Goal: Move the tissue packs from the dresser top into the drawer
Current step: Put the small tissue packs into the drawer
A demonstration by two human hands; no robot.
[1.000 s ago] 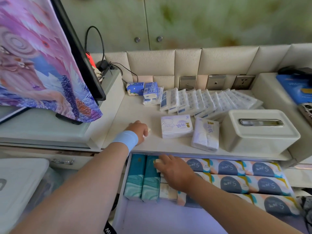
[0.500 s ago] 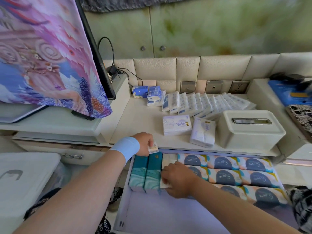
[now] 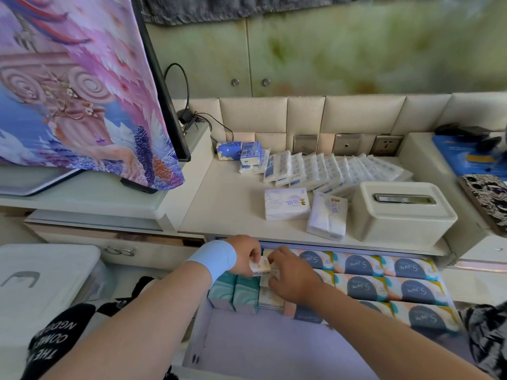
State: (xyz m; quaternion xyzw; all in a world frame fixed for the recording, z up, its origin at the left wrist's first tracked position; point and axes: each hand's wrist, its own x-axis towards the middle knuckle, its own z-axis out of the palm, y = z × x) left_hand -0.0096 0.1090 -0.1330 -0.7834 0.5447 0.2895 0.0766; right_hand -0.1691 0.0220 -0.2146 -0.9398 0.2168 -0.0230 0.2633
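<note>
Left hand (image 3: 244,256), wrist banded in pale blue, pinches a small pack (image 3: 260,267) by its left end just over the open drawer (image 3: 247,352); the right hand (image 3: 290,275) curls its fingers on the other end, so the pack is held between the two. One second ago I had this pack gripped on the surface (image 3: 227,204), near its front edge, while the right hand lay pressed on packs already stowed. Since then the pack has crossed the edge and the right hand has lifted to meet it. I judge the transfer of this pack nearly done: it needs only to be seated in the column between the teal packs (image 3: 233,292) and the patterned rows (image 3: 384,286), where similar small packs already stand. Much remains on the surface: two white packs (image 3: 286,203) near the front, a fanned row (image 3: 329,168) of flat packs behind them, and blue packs (image 3: 238,150) at the back left. A tissue box (image 3: 400,212) stands just right of the white packs; whether it counts for the task I cannot tell.
</note>
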